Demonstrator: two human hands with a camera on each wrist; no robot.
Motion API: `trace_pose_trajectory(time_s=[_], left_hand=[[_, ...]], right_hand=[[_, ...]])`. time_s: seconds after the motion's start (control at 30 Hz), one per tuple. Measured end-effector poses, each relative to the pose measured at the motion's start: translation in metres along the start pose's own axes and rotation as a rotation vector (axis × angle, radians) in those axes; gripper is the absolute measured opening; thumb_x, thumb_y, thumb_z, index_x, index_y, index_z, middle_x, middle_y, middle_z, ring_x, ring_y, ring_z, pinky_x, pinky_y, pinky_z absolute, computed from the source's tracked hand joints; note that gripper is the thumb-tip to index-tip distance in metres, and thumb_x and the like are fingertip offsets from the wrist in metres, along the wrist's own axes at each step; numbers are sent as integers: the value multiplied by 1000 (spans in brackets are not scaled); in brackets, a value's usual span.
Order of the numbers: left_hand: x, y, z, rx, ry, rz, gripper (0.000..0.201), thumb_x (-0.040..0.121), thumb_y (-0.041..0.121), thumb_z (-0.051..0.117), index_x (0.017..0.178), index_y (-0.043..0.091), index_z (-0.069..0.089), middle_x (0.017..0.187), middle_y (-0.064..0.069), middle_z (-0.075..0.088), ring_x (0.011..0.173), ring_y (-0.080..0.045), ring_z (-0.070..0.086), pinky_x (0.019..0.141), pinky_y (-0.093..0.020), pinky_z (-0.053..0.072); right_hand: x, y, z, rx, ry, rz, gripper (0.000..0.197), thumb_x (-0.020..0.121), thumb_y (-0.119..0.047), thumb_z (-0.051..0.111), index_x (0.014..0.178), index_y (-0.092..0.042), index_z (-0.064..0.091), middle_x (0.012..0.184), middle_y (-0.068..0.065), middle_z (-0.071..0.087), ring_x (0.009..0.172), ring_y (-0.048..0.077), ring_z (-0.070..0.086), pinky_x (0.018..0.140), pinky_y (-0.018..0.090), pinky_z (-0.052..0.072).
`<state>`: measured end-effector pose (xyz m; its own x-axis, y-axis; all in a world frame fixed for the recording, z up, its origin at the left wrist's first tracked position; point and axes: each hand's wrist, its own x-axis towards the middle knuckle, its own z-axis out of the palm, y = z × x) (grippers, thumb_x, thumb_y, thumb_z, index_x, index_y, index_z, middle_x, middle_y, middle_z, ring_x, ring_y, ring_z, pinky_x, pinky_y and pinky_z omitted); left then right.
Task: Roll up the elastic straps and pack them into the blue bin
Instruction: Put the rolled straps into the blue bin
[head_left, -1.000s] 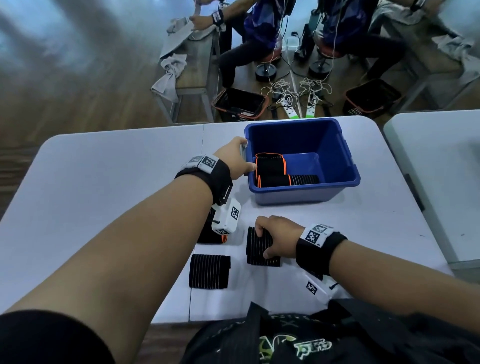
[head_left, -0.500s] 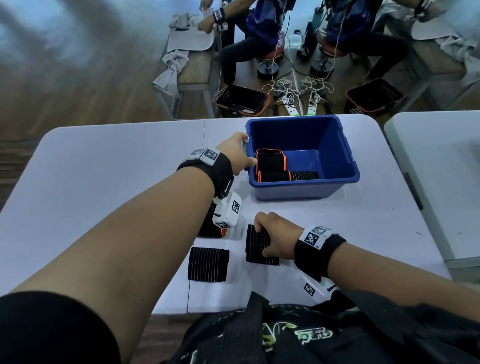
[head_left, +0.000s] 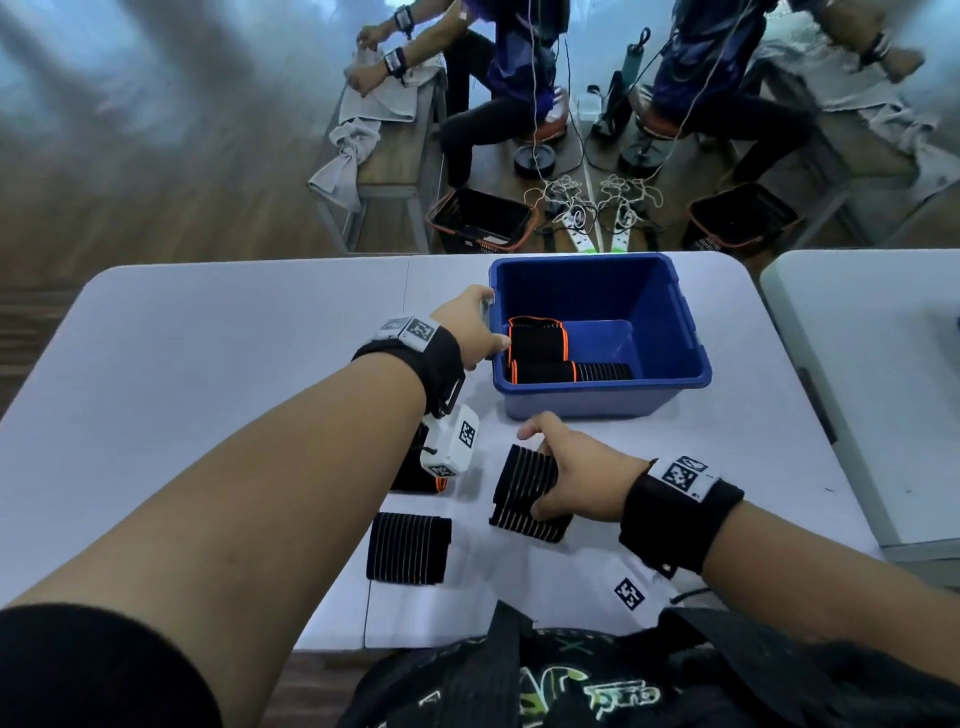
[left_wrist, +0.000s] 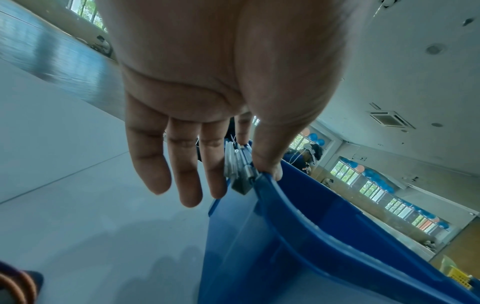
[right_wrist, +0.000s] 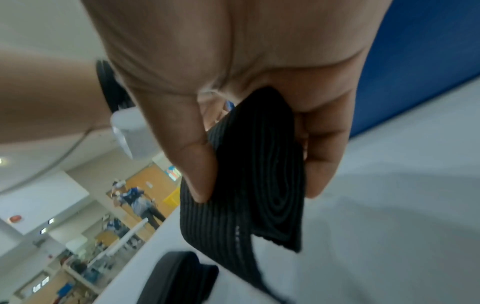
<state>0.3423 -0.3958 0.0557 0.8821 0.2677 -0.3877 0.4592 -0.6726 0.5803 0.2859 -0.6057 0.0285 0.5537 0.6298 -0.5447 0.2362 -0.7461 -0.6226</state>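
The blue bin (head_left: 675, 332) stands on the far middle of the white table (head_left: 208, 364). It holds two rolled black straps with orange edges (head_left: 535, 340) and a striped roll (head_left: 605, 371). My left hand (head_left: 483, 332) pinches the bin's left rim (left_wrist: 311, 236) between thumb and forefinger, the other fingers (left_wrist: 187, 181) straight. In front of the bin, my right hand (head_left: 561, 478) grips a rolled black striped strap (head_left: 522, 493), thumb and fingers around the roll (right_wrist: 259, 205). Another striped roll (head_left: 408, 548) lies near the front edge. An orange-edged roll (head_left: 415, 475) is partly hidden under my left wrist.
A second white table (head_left: 872, 364) stands close on the right. Beyond the far edge people sit at benches, with dark baskets (head_left: 478, 221) and power strips on the floor. A black garment (head_left: 519, 686) lies at the near edge.
My right hand has closed round the striped roll, tilted it up off the table and shifted it slightly toward the bin. My left hand has stayed on the bin's rim.
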Motion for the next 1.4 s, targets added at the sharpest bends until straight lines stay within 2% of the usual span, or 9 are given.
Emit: trace_pose_trajectory(time_s=[0.1,0.23,0.37,0.53,0.67,0.87,1.03,1.2,1.4], left_hand=[[2,-2,2,-12,0,8,66,91,26,69,148,29,35,108,-11,70,77,-21,69,49,-26,46],[5,-4,1,-7,-7,21,67,90,27,70,147,30,35,108,-11,70,80,-23,70,51,-27,49],[7,-7,2,-13,-15,14,68,90,29,70,148,31,33,109,-10,70,82,-22,69,50,-25,47],[9,-10,3,-54,-22,5,68,91,30,70,147,35,33,104,-9,71,77,-19,69,48,-24,45],[11,-13,5,-65,-12,22,70,91,31,70,148,36,31,108,-6,70,83,-18,68,59,-26,48],[15,-20,10,-120,-37,29,75,92,32,68,152,38,25,125,-11,66,105,-28,67,89,-41,55],[14,-22,9,-193,-35,40,72,92,31,68,152,40,28,115,-8,69,95,-22,69,78,-35,54],[11,-23,8,-225,-42,46,70,93,31,67,150,40,29,93,-7,70,85,-22,71,67,-30,51],[11,-24,8,-228,-27,52,70,92,32,69,150,40,31,92,-3,70,83,-18,70,76,-31,54]], right_hand=[[-14,-11,-45,15,33,-38,59,73,-19,79,123,-27,49,104,-2,65,90,17,68,81,40,59],[-23,-23,-113,80,76,-96,7,82,-1,63,87,-5,63,70,-2,63,61,8,62,58,24,51],[-13,-30,-168,-38,323,-92,5,85,-5,65,89,-8,65,71,-4,61,58,-7,57,59,11,43],[44,-25,-197,-245,407,-16,28,76,-13,70,102,-18,64,95,6,69,92,28,67,79,36,56],[90,-24,-194,-584,279,105,28,76,-22,66,104,-17,61,98,3,67,92,30,64,78,33,54],[149,-10,-192,-807,6,299,45,47,-38,79,88,-22,69,89,5,73,80,31,69,79,45,60],[160,-13,-194,-888,-111,379,50,25,-36,79,72,-17,74,74,8,75,69,29,72,72,56,61],[138,-28,-194,-934,-187,471,20,52,-31,86,63,-18,76,57,3,71,59,22,70,71,41,63],[207,25,-192,-945,-259,401,39,37,-25,84,75,-23,77,76,2,77,78,31,74,76,50,62]])
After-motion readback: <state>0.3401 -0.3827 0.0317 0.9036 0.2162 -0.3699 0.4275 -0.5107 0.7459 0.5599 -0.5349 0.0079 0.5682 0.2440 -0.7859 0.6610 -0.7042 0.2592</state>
